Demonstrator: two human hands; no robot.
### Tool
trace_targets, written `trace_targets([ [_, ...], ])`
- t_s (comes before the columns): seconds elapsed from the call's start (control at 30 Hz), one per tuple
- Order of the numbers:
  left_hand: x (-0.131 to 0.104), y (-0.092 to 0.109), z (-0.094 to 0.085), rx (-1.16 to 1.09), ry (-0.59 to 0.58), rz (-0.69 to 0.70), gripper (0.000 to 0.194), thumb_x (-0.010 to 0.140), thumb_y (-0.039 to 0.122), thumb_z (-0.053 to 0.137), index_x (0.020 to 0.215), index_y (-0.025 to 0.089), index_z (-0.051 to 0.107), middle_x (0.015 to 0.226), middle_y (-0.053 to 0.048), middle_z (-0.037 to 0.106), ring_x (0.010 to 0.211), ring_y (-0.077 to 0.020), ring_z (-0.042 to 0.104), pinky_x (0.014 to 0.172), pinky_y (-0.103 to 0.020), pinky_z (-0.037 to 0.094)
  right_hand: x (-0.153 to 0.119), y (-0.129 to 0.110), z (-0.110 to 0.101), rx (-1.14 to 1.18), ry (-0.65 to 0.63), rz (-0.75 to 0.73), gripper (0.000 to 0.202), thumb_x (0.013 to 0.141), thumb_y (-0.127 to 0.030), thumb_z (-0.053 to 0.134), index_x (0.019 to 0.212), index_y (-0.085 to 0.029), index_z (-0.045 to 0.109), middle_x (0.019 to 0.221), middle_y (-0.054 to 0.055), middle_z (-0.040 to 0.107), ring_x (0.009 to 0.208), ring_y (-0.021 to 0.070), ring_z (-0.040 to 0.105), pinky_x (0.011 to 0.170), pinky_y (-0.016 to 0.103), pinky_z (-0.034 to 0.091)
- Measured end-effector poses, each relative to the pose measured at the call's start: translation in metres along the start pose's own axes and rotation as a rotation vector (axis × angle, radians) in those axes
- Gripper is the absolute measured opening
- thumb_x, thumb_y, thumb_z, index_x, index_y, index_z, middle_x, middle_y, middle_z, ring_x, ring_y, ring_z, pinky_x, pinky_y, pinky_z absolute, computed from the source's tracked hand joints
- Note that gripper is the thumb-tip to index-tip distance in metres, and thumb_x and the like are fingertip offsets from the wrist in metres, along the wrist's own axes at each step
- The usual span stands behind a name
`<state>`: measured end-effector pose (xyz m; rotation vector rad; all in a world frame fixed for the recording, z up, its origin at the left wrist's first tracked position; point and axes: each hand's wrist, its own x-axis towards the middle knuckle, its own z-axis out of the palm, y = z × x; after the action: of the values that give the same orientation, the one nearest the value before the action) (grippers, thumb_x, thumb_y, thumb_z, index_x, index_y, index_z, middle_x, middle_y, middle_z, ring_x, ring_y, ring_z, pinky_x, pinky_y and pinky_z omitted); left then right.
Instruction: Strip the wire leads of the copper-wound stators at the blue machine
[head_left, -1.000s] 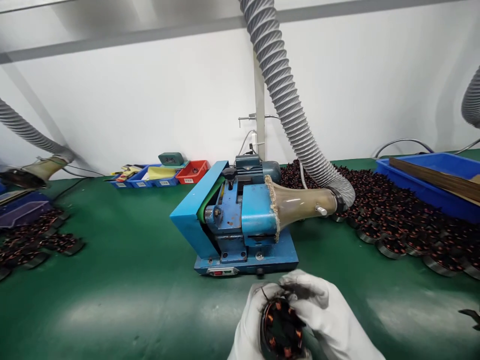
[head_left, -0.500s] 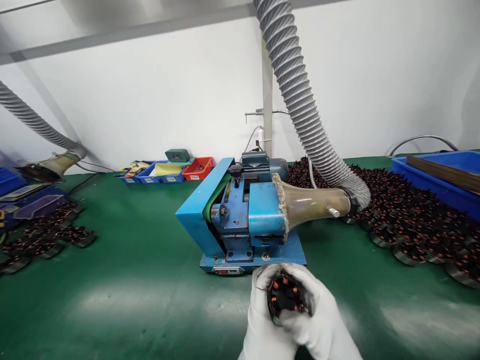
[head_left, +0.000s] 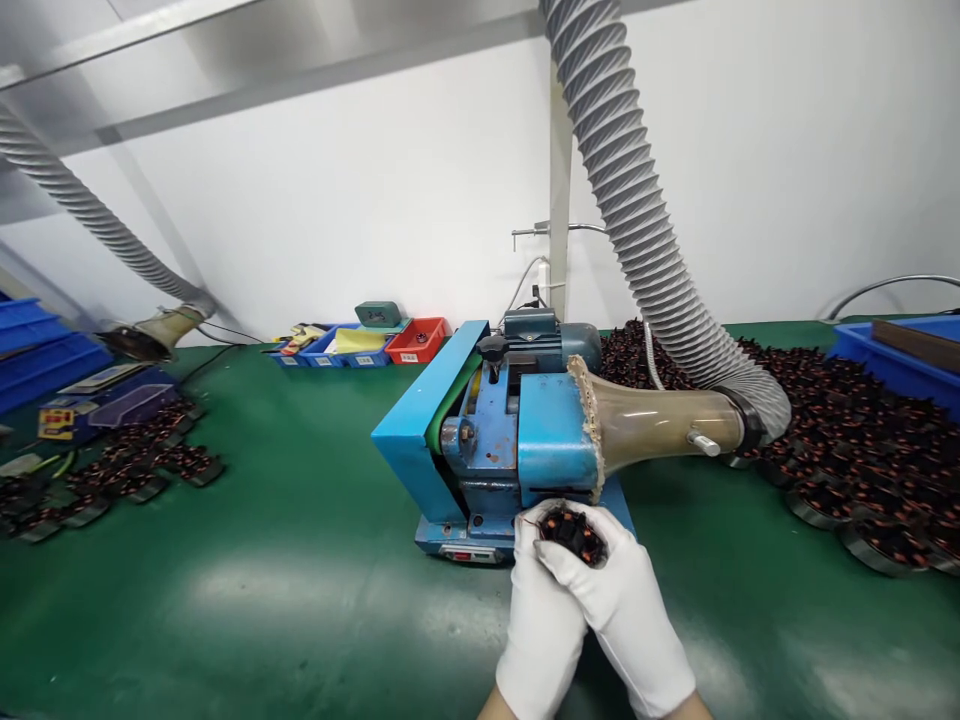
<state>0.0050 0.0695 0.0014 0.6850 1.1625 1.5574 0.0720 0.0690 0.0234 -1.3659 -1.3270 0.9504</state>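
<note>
Both of my hands wear white gloves and close around one motor stator (head_left: 574, 535), a black ring with copper windings. My left hand (head_left: 536, 590) wraps its left side, and my right hand (head_left: 619, 575) grips the right side with the thumb across the near edge. The stator is just in front of the blue belt grinder (head_left: 487, 440), below its blue guard (head_left: 555, 430); whether it touches the machine I cannot tell. A red and green switch (head_left: 471, 555) sits on the grinder's base.
A tan suction nozzle (head_left: 660, 420) joins the guard to a grey corrugated hose (head_left: 630, 190). Many stators (head_left: 847, 450) lie massed on the right, near a blue crate (head_left: 907, 350). More stators (head_left: 142, 460) lie at left. A red bin (head_left: 418, 342) stands at the back.
My hands have moved forward with the stator, closer to the grinder's base. The stator has tilted, showing less of its open centre. The whole view has shifted slightly.
</note>
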Motion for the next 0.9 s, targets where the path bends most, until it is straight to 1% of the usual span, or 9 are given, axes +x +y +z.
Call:
trace_targets([
  [0.1, 0.001, -0.005, 0.002, -0.032, -0.032, -0.007, 0.013, 0.073, 0.029, 0.049, 0.078, 0.022, 0.058, 0.082, -0.005, 0.070, 0.079, -0.0186, 0.066, 0.080, -0.035, 0.052, 0.000, 0.004, -0.002, 0.007, -0.012, 0.021, 0.029, 0.066, -0.036, 0.065, 0.088, -0.017, 0.067, 0.091, 0.011, 0.070, 0.085, 0.0284, 0.065, 0.080, 0.041, 0.050],
  [0.23, -0.006, -0.008, 0.001, -0.023, -0.042, -0.010, 0.020, 0.065, 0.017, 0.056, 0.084, 0.021, 0.060, 0.086, -0.004, 0.069, 0.081, -0.0174, 0.065, 0.078, -0.031, 0.052, -0.001, 0.010, -0.004, 0.001, 0.003, 0.023, 0.029, 0.066, -0.036, 0.066, 0.088, -0.018, 0.067, 0.091, 0.011, 0.071, 0.086, 0.0288, 0.065, 0.080, 0.042, 0.050],
  [0.3, -0.009, -0.008, 0.000, -0.016, -0.025, -0.007, 0.022, 0.064, 0.016, 0.057, 0.085, 0.021, 0.060, 0.087, -0.005, 0.069, 0.081, -0.0177, 0.065, 0.077, -0.031, 0.052, -0.002, 0.010, -0.003, -0.004, -0.001, 0.016, 0.028, 0.066, -0.035, 0.067, 0.088, -0.018, 0.067, 0.090, 0.010, 0.071, 0.085, 0.0284, 0.066, 0.079, 0.040, 0.051],
  [0.4, -0.009, -0.006, -0.002, -0.010, -0.003, 0.006, 0.020, 0.066, 0.018, 0.058, 0.087, 0.022, 0.059, 0.088, -0.005, 0.069, 0.082, -0.0183, 0.065, 0.079, -0.032, 0.051, -0.003, 0.007, -0.001, -0.012, -0.014, -0.010, 0.028, 0.065, -0.033, 0.070, 0.089, -0.018, 0.067, 0.089, 0.010, 0.071, 0.084, 0.0278, 0.067, 0.077, 0.039, 0.052],
  [0.53, -0.001, -0.005, -0.003, -0.009, -0.019, 0.026, 0.012, 0.071, 0.023, 0.054, 0.083, 0.021, 0.058, 0.085, -0.005, 0.069, 0.080, -0.0185, 0.065, 0.081, -0.035, 0.050, -0.001, 0.001, 0.002, 0.018, -0.010, -0.030, 0.025, 0.070, -0.037, 0.068, 0.087, -0.019, 0.069, 0.089, 0.009, 0.073, 0.082, 0.0268, 0.068, 0.076, 0.038, 0.052],
  [0.63, 0.003, -0.004, -0.002, 0.006, -0.030, 0.037, 0.016, 0.068, 0.019, 0.056, 0.084, 0.021, 0.059, 0.085, -0.005, 0.068, 0.080, -0.0180, 0.064, 0.083, -0.034, 0.049, 0.001, 0.000, 0.003, 0.039, -0.007, -0.029, 0.025, 0.070, -0.039, 0.068, 0.085, -0.019, 0.069, 0.088, 0.009, 0.073, 0.080, 0.0266, 0.068, 0.074, 0.037, 0.053],
  [0.7, 0.004, -0.004, 0.000, 0.006, -0.033, 0.034, 0.015, 0.069, 0.019, 0.055, 0.083, 0.021, 0.059, 0.084, -0.004, 0.068, 0.079, -0.0177, 0.064, 0.082, -0.034, 0.050, 0.003, -0.001, 0.002, 0.042, -0.004, -0.028, 0.026, 0.070, -0.040, 0.067, 0.086, -0.018, 0.069, 0.087, 0.010, 0.074, 0.080, 0.0268, 0.069, 0.074, 0.036, 0.053],
  [0.83, -0.003, -0.006, 0.000, 0.016, -0.047, 0.013, 0.014, 0.071, 0.023, 0.051, 0.083, 0.022, 0.058, 0.084, -0.005, 0.069, 0.080, -0.0183, 0.066, 0.080, -0.033, 0.052, -0.001, 0.000, 0.000, 0.015, -0.001, -0.002, 0.028, 0.070, -0.042, 0.065, 0.085, -0.018, 0.069, 0.087, 0.010, 0.073, 0.080, 0.0272, 0.068, 0.073, 0.036, 0.053],
  [0.9, -0.013, -0.009, -0.008, 0.060, -0.049, 0.005, 0.018, 0.069, 0.022, 0.056, 0.087, 0.023, 0.060, 0.089, -0.005, 0.069, 0.085, -0.0200, 0.066, 0.080, -0.033, 0.052, -0.011, 0.004, -0.002, -0.047, 0.005, 0.034, 0.028, 0.063, -0.038, 0.069, 0.083, -0.018, 0.069, 0.083, 0.010, 0.073, 0.078, 0.0289, 0.068, 0.073, 0.038, 0.053],
])
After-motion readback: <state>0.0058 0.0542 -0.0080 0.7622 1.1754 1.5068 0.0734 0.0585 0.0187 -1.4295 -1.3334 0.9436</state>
